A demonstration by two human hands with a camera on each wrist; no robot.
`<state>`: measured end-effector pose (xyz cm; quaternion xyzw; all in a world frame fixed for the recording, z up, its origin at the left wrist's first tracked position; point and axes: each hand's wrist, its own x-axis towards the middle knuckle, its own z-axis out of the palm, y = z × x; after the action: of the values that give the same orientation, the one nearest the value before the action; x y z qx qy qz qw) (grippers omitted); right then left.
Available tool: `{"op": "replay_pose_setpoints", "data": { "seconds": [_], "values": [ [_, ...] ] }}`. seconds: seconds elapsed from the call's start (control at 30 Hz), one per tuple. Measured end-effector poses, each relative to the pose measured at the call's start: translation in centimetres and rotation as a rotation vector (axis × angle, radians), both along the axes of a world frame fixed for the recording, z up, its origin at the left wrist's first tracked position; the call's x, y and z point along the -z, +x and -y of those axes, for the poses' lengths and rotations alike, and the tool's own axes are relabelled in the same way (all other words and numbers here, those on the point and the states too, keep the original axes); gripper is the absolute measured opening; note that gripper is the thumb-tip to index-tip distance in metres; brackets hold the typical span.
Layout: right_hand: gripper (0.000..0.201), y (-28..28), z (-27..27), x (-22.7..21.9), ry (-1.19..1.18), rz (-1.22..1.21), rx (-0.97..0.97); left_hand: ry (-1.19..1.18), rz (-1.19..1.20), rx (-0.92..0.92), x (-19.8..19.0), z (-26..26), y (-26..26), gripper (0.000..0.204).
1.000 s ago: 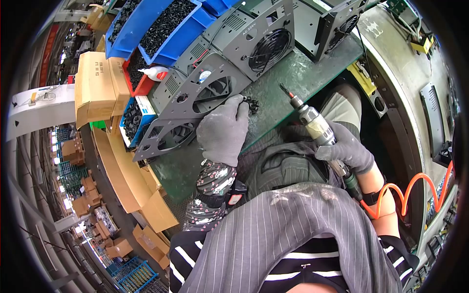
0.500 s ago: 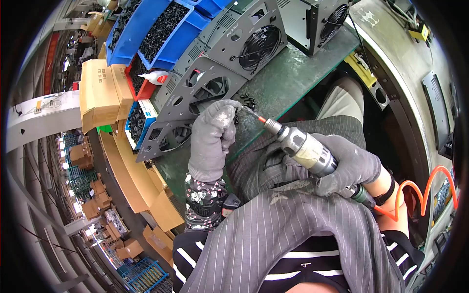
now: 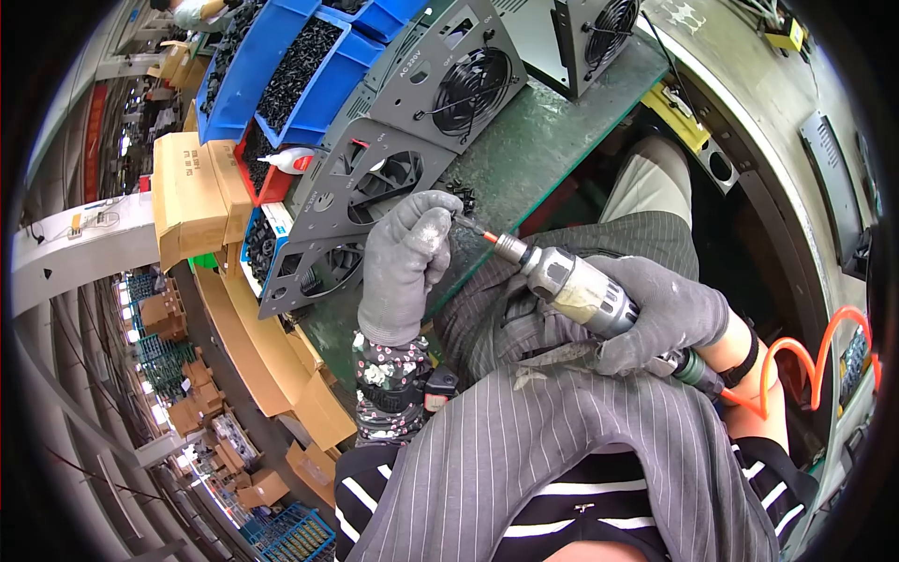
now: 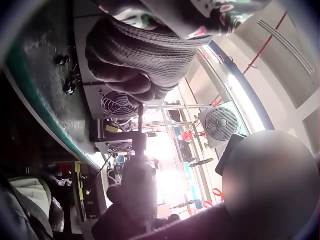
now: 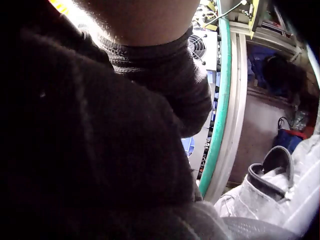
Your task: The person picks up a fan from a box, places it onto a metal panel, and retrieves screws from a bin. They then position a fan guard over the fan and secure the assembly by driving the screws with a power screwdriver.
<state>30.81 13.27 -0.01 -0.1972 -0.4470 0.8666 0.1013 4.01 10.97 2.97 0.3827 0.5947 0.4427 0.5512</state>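
In a grey glove, my left hand (image 3: 401,267) has its fingers curled and pinches a small black screw at the tip of the driver bit; the fingertips mostly hide the screw. My right hand (image 3: 665,314), also gloved, grips a pneumatic screwdriver (image 3: 585,295) whose bit points left toward those fingertips. In the left wrist view the bit (image 4: 140,117) meets the curled fingers. A small pile of black screws (image 3: 463,195) lies on the bench just beyond my left hand. Grey metal panels with a fan (image 3: 473,89) stand behind it.
Blue bins (image 3: 304,80) full of black screws stand at the back left, beside a white bottle with a red label (image 3: 292,160). Cardboard boxes (image 3: 192,201) flank the bench (image 3: 548,140) on the left. An orange coiled hose (image 3: 813,365) runs off to the right.
My left hand has drawn back from the screw pile and turned, its fingers now curled. The screwdriver has swung left, bringing its bit to the left fingertips, and stays there.
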Motion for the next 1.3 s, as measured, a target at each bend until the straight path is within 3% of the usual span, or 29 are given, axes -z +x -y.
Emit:
{"op": "replay_pose_setpoints", "data": {
  "seconds": [0.1, 0.2, 0.27, 0.3, 0.4, 0.43, 0.5, 0.53, 0.6, 0.63, 0.73, 1.1, 1.2, 1.27, 1.3],
  "values": [
    [0.06, -0.1, 0.0, 0.0, -0.163, -0.132, -0.01, 0.065, 0.097, 0.076, 0.3, 0.1, -0.6, 0.028],
    [0.063, -0.2, 0.1, -0.2, -0.054, -0.119, 0.022, 0.145, 0.218, 0.158, 0.2, 0.1, -0.7, 0.03],
    [0.065, 0.0, -0.3, -0.6, -0.019, -0.065, 0.065, 0.177, -0.33, -0.103, -0.9, 0.0, 1.5, 0.031],
    [0.067, 0.0, -0.5, -0.7, 0.018, -0.01, 0.116, 0.381, -0.545, -0.084, -1.0, -0.2, 1.2, 0.03],
    [0.067, -0.4, -1.1, -0.7, 0.033, -0.01, 0.235, 0.783, -0.807, -0.104, -4.0, -0.7, 1.4, 0.026],
    [0.067, -0.6, -1.0, -0.3, 0.034, -0.041, 0.274, 0.781, -0.809, -0.107, -4.6, -2.1, 1.0, 0.026],
    [0.067, -0.8, -0.9, 0.3, 0.07, -0.042, 0.284, 1.22, -1.55, -0.091, -5.3, -5.9, -0.2, 0.03],
    [0.066, -0.9, -1.0, 0.5, 0.106, -0.043, 0.299, 1.222, -1.548, -0.087, -5.5, -6.7, -0.4, 0.03],
    [0.065, -1.0, -1.3, 0.6, 0.138, -0.035, 0.291, 0.83, -1.52, 0.106, -5.9, -7.6, -0.3, 0.034],
    [0.064, -1.1, -1.4, 0.6, 0.171, -0.028, 0.279, 0.558, -1.437, 0.118, -6.3, -7.4, 0.3, 0.038],
    [0.059, -1.4, -1.9, -0.1, 0.147, -0.012, 0.267, 0.468, -1.319, 0.112, -6.3, -7.6, -0.1, 0.04],
    [0.054, -2.3, -2.3, 0.3, 0.078, -0.04, 0.261, 0.433, -1.347, 0.163, -6.4, -7.9, -0.1, 0.037],
    [0.054, -2.6, -2.5, 0.6, 0.056, -0.077, 0.247, 0.613, -1.381, 0.178, -5.8, -8.0, -0.9, 0.035],
    [0.054, -2.7, -2.5, 0.6, 0.07, -0.1, 0.24, 0.455, -1.128, 0.197, -5.9, -8.2, -1.2, 0.033],
    [0.053, -2.7, -2.5, 0.6, 0.062, -0.097, 0.241, 0.455, -1.127, 0.197, -5.9, -8.2, -1.3, 0.033]
  ]
}}
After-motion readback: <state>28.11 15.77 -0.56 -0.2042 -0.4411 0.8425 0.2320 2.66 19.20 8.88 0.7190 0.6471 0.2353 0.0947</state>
